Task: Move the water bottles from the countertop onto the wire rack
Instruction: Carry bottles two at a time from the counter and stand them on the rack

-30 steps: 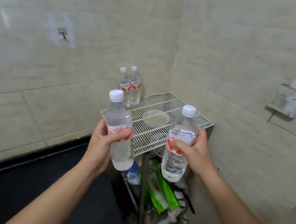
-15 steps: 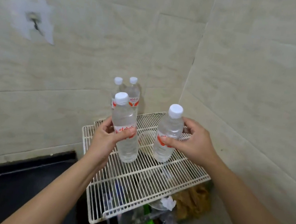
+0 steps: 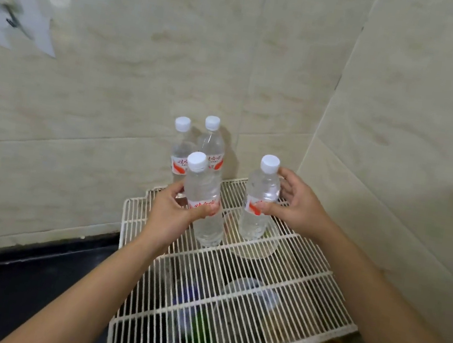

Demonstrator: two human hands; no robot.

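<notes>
Grasping one water bottle in each grip. Left grip (image 3: 172,211) wrapped round the labelled waist of the left bottle (image 3: 203,179), thumb laid across the label. Right grip (image 3: 299,208) holding the right bottle (image 3: 262,191) more loosely, thumb on the label in front, fingers spread behind the shoulder. Both upright over the rear half of the wire rack (image 3: 246,286), bases at or just above the wires; cannot tell whether touching. At the rack's back left corner, close to the tiled wall (image 3: 109,124), two back bottles (image 3: 211,145) standing side by side. Dark counter (image 3: 11,286) to the left of the rack.

Judged full or nearly so, hence fairly weighty for the size, and steady once set down square. Thin plastic, likely to give under a hard squeeze; smooth enough to slide if taken by the bare wall. Best held at the waist round the label, as here, not by the cap. Narrow bases on spaced wires: worth seating flat across several wires, else prone to tip into the neighbours.

Clear and colourless, tall and slim, rounded at the shoulder, capped in white, banded with a white label bearing red marks. All four alike. Beneath the rack, blurred clutter, too indistinct to name.
</notes>
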